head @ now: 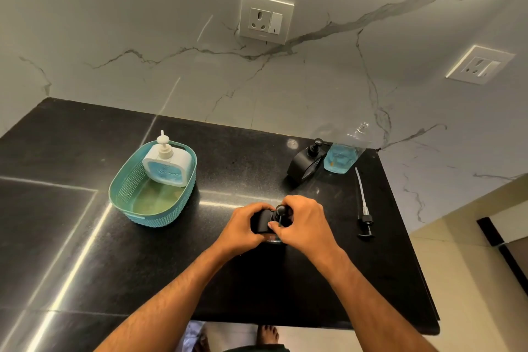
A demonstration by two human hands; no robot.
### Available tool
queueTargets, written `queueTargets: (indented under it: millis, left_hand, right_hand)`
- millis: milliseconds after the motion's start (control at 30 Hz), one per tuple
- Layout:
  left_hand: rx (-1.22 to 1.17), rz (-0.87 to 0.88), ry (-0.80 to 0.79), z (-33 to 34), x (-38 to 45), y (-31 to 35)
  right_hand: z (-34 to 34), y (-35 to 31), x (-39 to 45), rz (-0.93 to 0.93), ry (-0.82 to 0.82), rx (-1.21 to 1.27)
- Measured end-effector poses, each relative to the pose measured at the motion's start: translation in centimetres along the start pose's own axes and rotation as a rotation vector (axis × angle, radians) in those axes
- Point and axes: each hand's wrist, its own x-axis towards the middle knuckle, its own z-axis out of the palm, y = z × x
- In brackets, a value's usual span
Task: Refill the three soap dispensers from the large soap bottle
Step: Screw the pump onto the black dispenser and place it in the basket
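- I had both hands together on the black dispenser (pixel 264 223), which stood near the front edge of the dark counter (pixel 85 151), a little right of the middle.
- My left hand (pixel 243 227) wrapped its body from the left; my right hand (pixel 304 221) pinched round the pump head (pixel 281 211) on top, fingers curled at the collar.
- I judged the step as turning the pump on its thread; whether loosening or tightening I could not tell.
- The dispenser looked like stiff plastic, smooth and probably slick with soap, so I reckoned the flat sides were the place to brace it and the collar the place to twist.
- It stood upright, long axis vertical; which way the spout pointed I could not make out.
- The large soap bottle (pixel 344 151) stood at the far right by the wall, uncapped, blue soap only in its lower part. Thin clear plastic, light, likely to buckle if squeezed; I would take it round the middle.
- Its pump with the long tube (pixel 363 203) lay flat on the counter at the right, tube pointing far, head near.
- A second black dispenser (pixel 307 161) leaned just left of the bottle, touching or nearly so.
- The white dispenser (pixel 167 164) stood upright in the far end of the teal basket (pixel 160 218), at the left.
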Motion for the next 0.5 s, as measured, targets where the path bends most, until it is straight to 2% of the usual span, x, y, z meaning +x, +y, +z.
queueTargets:
  millis: [233,400,500]
  left_hand:
    - [-0.013,0.011,0.004,0.1,0.0,-0.1]
    - [0.002,0.003,-0.006,0.1,0.2,-0.4]
    - [0.007,0.0,-0.018,0.1,0.2,-0.5]
  right_hand:
    - [0.9,0.6,-1.4,-0.052,0.048,0.092]
    - [0.5,0.9,-1.6,0.064,0.067,0.071]
    - [0.4,1.0,-1.7,0.073,0.068,0.13]
